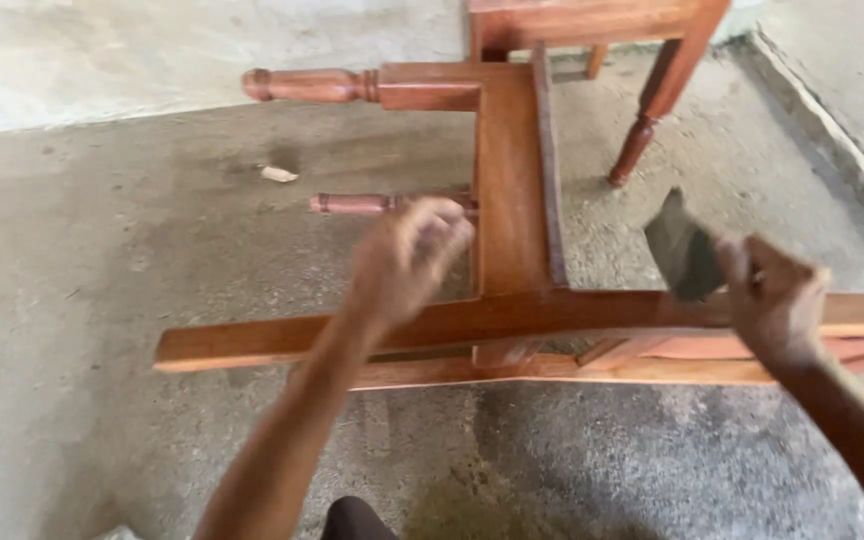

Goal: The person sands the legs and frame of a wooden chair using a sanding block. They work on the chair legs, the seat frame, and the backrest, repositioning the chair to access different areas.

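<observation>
Head view only was supplied. Reddish-brown wooden chair [512, 200] was found lying on its side on the bare concrete floor [102, 300], its seat frame turned on edge and its two long back rails [282, 345] running across the frame just in front of the person. In that position the underside and the joints were presented upward, which is judged to be why it was laid down rather than left standing. Two turned legs [312, 85] were seen projecting to the left, clear of the floor.

The left hand [407, 255] was held above the near rail, beside the lower turned leg and close to the seat frame. Its fingers were curled inward, loosely closed; motion blur prevented any finding as to whether something small was pinched or whether the wood was touched.

The right hand [772, 300] was closed around one end of a flat, dark grey piece [682, 245], probably abrasive sheet or cloth, raised just above the upper rail at the right. The piece was held up on edge, clear of the wood; its material could not be confirmed.

A second piece of furniture [642, 60], of the same wood with a turned leg, stood upright behind and was cut off by the top edge. A small pale scrap [279, 174] lay on the floor, well apart from the hands. The rails were cut off at the right edge, and a dark shape at the bottom edge could not be identified.
</observation>
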